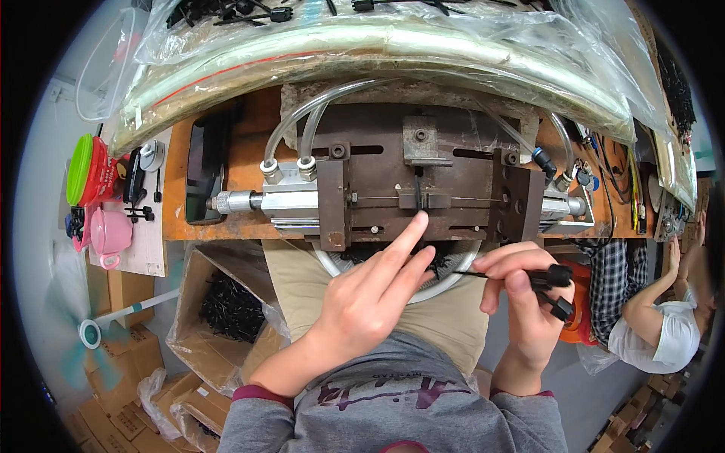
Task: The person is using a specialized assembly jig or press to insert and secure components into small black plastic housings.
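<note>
My left hand (370,291) reaches up to the metal fixture with its index finger stretched out, the fingertip at the lower end of a small black part (420,185) seated in the centre jaws (436,201). Whether the fingertip presses on that part I cannot tell. My right hand (526,294) is closed around black plastic pieces (555,281) with thick heads, and a thin black stem points left from its fingers. Below the fixture, partly hidden by my left hand, a round white-rimmed container (453,283) on my lap holds more black pieces.
Pneumatic cylinders (291,200) with clear hoses flank the fixture. A plastic-wrapped roll (377,45) lies across the back. Left are a dark tray (205,166), a pink cup (110,232), a carton of black pieces (230,306) and a fan (91,334). Another person (657,328) sits at right.
</note>
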`<state>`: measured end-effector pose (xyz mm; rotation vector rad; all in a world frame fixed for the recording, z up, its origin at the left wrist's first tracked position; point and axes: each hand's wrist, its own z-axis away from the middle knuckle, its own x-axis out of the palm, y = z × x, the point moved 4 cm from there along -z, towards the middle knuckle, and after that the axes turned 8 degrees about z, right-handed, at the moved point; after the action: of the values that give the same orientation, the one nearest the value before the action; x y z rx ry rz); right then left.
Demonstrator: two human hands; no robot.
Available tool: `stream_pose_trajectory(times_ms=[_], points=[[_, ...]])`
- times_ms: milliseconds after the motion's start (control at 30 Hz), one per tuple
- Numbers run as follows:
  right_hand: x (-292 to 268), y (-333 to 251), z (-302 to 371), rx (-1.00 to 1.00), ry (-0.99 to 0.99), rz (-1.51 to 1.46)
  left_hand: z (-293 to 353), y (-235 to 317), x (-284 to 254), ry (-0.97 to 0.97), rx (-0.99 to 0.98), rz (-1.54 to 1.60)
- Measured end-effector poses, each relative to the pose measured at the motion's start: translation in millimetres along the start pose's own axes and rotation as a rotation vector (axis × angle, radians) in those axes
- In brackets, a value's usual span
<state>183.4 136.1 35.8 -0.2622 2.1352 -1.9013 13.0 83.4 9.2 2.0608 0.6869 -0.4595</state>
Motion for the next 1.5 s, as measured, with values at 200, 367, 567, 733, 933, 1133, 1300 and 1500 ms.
stream_pose_trajectory(times_ms=[200, 367, 567, 733, 933, 1133, 1300, 1500], points=[[-2, -7, 5, -0.196, 0.137, 0.255, -1, -1, 9, -0.101, 0.106, -0.316], [-1, -9, 8, -0.341, 0.151, 0.418, -13, 1, 5, -0.143, 0.119, -0.324], [7, -4, 11, -0.452, 0.288, 0.269, -12, -1, 5, -0.172, 0.086, -0.300], [1, -3, 15, -0.459, 0.213, 0.407, -13, 0, 3, -0.176, 0.047, -0.291], [3, -5, 17, -0.623, 0.274, 0.722, -16, 0, -5, -0.155, -0.003, -0.095], [22, -6, 17, -0.779, 0.086, 0.908, -14, 21, -17, -0.090, -0.106, 0.576], [20, 4, 12, -0.743, 0.126, 0.801, -8, 18, -25, -0.082, -0.038, 0.362], [15, 7, 11, -0.615, 0.253, 0.701, 0, -1, 2, -0.005, 0.073, -0.113]])
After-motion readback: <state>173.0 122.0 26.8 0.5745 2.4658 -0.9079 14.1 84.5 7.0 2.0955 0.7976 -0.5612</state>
